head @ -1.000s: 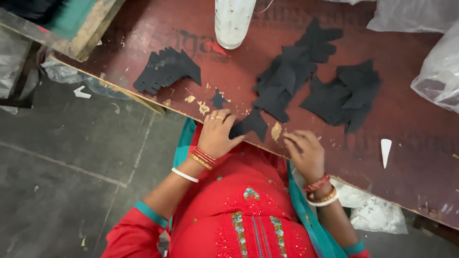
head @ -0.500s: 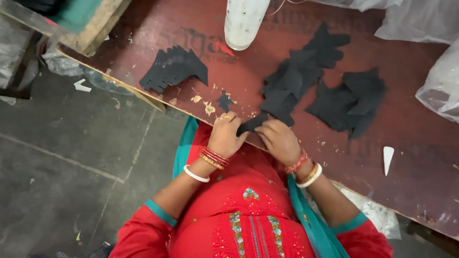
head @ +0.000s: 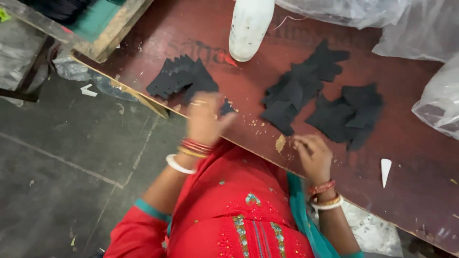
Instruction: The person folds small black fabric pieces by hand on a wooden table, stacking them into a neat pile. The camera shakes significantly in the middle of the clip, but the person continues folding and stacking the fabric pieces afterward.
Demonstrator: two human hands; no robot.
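My left hand (head: 204, 119) is blurred over the brown table (head: 411, 186), just right of a fanned stack of black fabric pieces (head: 179, 79). A small black piece (head: 227, 108) lies beside its thumb. Whether the hand holds a piece is hidden by the blur. My right hand (head: 313, 155) rests near the table's front edge with its fingers curled and nothing seen in them. It lies below two loose heaps of black pieces (head: 296, 91) (head: 349, 114).
A white bottle-shaped container (head: 249, 28) stands at the back. Clear plastic bags (head: 440, 100) lie at the right, and a small white wedge (head: 385, 169) near the front right. A tan scrap (head: 280, 143) and crumbs dot the front edge. A wooden frame (head: 110, 38) adjoins the table's left end.
Both hands held a black piece together at the table edge. My left hand has since swung up and left toward the fanned stack, while my right hand stayed by the edge.
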